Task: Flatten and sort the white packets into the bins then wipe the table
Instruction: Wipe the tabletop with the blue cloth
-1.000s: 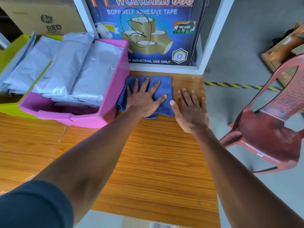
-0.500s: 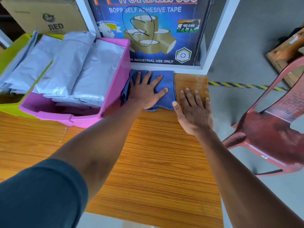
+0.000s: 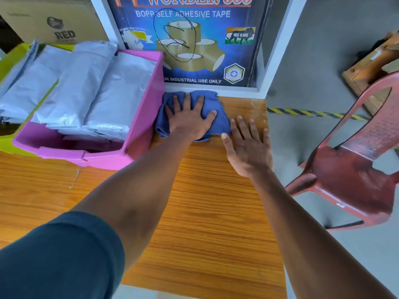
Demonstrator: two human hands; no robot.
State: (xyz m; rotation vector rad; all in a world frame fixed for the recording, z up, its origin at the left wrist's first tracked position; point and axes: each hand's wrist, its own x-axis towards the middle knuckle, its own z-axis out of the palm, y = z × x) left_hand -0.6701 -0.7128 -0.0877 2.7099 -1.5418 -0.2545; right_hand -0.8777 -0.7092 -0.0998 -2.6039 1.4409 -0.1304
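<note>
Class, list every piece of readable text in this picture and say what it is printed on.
"WONDER 555", top cut off: tape poster.
"BOPP SELF ADHESIVE TAPE": same poster.
"MAKE IN INDIA": its lion emblem.
"OR INDUSTRIAL USE ONLY": poster bottom, start hidden.
"RED": cardboard box.
Poster's small sticker and hexagon seal: unreadable.

On the table (image 3: 207, 212) we log two bins (image 3: 142, 126) at far left, side by side, packets (image 3: 86, 87) inside. Cloth (image 3: 218, 124) lies right of them, under our left hand (image 3: 190, 121); our right hand (image 3: 248, 147) rests beside it. Poster (image 3: 194, 39) behind; chair (image 3: 349, 169) at right.
</note>
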